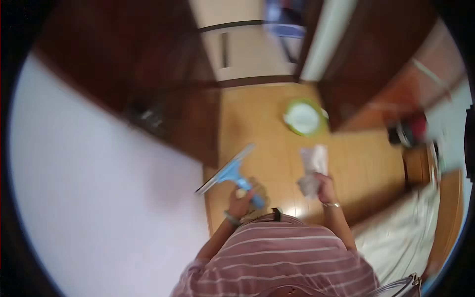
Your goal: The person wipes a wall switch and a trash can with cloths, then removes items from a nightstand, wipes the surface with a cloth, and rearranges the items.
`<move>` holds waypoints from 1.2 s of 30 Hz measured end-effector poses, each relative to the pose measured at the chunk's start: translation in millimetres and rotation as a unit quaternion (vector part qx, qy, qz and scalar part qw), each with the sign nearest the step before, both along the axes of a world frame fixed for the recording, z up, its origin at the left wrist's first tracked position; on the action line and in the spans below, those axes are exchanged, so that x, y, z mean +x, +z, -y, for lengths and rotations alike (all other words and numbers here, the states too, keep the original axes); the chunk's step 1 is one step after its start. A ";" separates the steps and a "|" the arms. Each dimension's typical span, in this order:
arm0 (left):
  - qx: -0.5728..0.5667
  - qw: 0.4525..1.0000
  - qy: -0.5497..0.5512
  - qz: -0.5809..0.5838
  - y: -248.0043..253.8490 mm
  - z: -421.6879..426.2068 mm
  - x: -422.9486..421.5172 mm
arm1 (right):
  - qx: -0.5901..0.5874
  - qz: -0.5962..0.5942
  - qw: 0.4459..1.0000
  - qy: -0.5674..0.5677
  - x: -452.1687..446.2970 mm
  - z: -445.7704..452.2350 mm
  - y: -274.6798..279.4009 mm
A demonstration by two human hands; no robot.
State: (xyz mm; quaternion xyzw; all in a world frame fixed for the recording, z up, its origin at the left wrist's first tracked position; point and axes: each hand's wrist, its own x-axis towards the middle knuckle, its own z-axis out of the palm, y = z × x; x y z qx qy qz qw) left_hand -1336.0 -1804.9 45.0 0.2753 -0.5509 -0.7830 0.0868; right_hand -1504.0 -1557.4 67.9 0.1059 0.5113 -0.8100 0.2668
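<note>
My left hand [239,202] is closed around the handle of a light blue squeegee [230,173]. Its long blade slants up to the right, near the white wall on the left. In my right hand [325,188] there is a crumpled whitish-grey cloth [310,184], with a paler part sticking up past the fingers. The picture is blurred, so the folds of the cloth do not show clearly. Beyond both hands, a green-rimmed basin [321,126] with a white inside stands on the floor.
Wood-coloured flooring [267,133] lies under me. A dark brown door [193,119] stands at the left, another dark panel [366,54] at the right. Pale tiles [252,49] lie past the threshold. A bed with a whitish cover [401,242] is at the lower right.
</note>
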 end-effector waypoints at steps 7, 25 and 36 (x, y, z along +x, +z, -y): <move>0.000 0.998 -0.006 -0.060 -7.8 -1.6 -19.4 | 0.017 -0.157 0.983 0.098 -61.6 101.5 90.3; -0.017 0.998 0.055 -0.023 23.8 12.7 -4.2 | 0.126 -0.738 0.618 0.240 -1.5 337.9 171.3; -0.047 0.998 0.044 -0.022 41.0 11.9 -15.9 | 0.133 -0.732 0.612 0.268 1.3 331.1 199.5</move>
